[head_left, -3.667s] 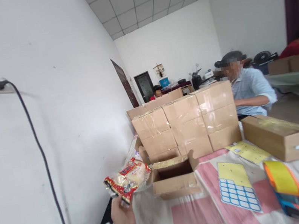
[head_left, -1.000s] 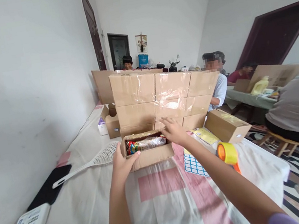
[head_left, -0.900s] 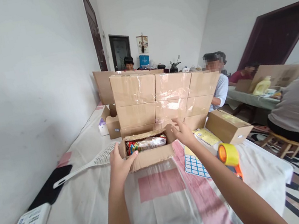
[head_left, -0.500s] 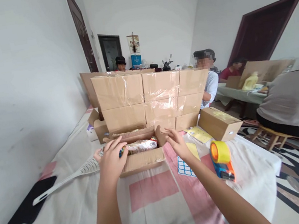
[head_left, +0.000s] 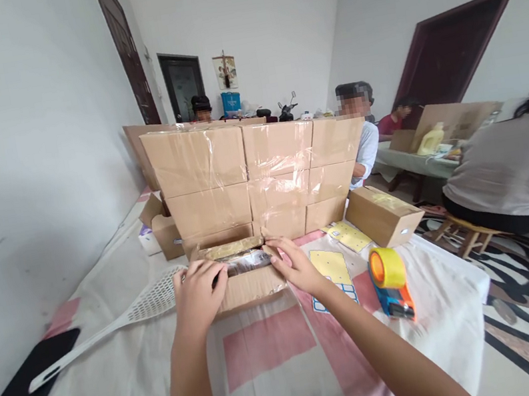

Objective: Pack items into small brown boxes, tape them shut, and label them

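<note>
A small open cardboard box (head_left: 247, 293) stands on the cloth in front of me, with a shiny plastic-wrapped packet (head_left: 249, 260) partly showing inside. My left hand (head_left: 201, 288) is bent over the box's left end, thumb at the opening. At the right end, my right hand (head_left: 297, 262) grips the box by its side flap and far corner. The far flap (head_left: 230, 249) leans inward over the opening. Beside my left hand lies a white perforated fly swatter (head_left: 152, 301). To the right of my right hand are a yellow sheet (head_left: 331, 266) and a blue-edged label sheet (head_left: 320, 305).
A taped stack of cardboard boxes (head_left: 202, 161) rises just behind the open box. An orange and blue tape dispenser (head_left: 396, 304) with yellow tape sits right, near a closed carton (head_left: 384, 215). A black pad (head_left: 31, 379) lies left. A seated person (head_left: 512, 163) is at far right.
My right hand has moved left onto the box's right end, and the right flap has folded in. The far flap now tilts over the packet. My view has shifted slightly.
</note>
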Demonstrator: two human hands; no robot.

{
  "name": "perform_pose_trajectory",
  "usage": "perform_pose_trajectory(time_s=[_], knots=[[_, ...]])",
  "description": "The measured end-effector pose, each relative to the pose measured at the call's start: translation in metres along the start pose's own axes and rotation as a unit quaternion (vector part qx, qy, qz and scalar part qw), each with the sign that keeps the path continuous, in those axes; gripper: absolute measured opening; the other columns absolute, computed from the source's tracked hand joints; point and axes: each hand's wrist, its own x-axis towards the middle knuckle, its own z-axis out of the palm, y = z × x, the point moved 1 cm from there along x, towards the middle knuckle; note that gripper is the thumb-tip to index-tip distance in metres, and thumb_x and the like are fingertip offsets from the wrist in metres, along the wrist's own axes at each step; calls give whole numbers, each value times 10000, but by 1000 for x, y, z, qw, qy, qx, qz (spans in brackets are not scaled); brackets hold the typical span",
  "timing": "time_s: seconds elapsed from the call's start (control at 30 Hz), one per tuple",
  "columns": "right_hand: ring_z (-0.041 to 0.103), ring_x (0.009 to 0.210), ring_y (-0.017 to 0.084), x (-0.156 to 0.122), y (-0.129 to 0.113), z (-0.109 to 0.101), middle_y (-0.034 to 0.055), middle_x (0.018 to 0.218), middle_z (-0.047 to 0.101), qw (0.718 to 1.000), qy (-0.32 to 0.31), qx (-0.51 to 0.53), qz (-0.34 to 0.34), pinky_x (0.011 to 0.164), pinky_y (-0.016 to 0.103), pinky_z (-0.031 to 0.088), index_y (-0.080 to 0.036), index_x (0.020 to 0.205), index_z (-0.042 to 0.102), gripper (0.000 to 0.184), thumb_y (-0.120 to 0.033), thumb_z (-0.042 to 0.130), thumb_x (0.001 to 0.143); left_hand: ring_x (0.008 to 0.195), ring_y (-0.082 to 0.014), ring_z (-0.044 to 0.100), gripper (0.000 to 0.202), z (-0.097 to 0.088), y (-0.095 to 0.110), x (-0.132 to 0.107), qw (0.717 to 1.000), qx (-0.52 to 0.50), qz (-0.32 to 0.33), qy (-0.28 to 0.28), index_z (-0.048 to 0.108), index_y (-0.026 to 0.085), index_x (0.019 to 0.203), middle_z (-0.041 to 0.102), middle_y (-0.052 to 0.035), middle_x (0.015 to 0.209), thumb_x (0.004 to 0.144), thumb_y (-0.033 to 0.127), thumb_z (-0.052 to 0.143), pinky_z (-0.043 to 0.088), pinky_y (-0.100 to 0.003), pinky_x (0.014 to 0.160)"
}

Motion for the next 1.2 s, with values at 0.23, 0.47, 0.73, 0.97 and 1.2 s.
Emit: perform_pose_trajectory(time_s=[0.23,0.47,0.73,0.97,1.2], knots=[[514,1354,205,-13,9,13,104,1420,581,998,61,22,-2,1170,407,399,-234,1316,573,358,-307,506,971,1070,-276,632,240,2,6,2,999,26,-19,6,670,297,912,616,24,1416,984,347,446,357,-451,856],[465,1387,212,-11,3,7,59,1360,625,999,2,-23,-36,1199,448,340,-257,1272,595,314,-258,497,973,1101,-276,629,248,2,13,2,997,57,-46,-20,620,280,916,507,17,1523,1005,366,405,383,-477,886],[646,1087,221,39,-12,-5,72,1197,690,983,-87,-161,-1,967,380,506,-224,1209,648,291,-321,480,991,1287,-325,540,264,4,-1,1,995,-13,-44,86,647,235,1112,327,-71,1634,970,397,495,428,-478,1032],[496,1393,267,88,7,18,84,1556,458,973,-120,-191,44,1160,423,413,-194,1411,557,505,-357,546,932,1263,-327,565,496,14,-22,-10,973,-116,-169,102,524,152,1386,620,-160,1361,915,305,486,444,-498,1069],[550,1321,234,76,36,35,92,1364,632,997,14,11,73,1172,419,374,-207,1186,688,358,-350,464,945,1285,-275,540,411,6,-43,-13,979,-181,-98,12,729,245,1125,701,-54,1267,973,480,427,386,-476,1135]])
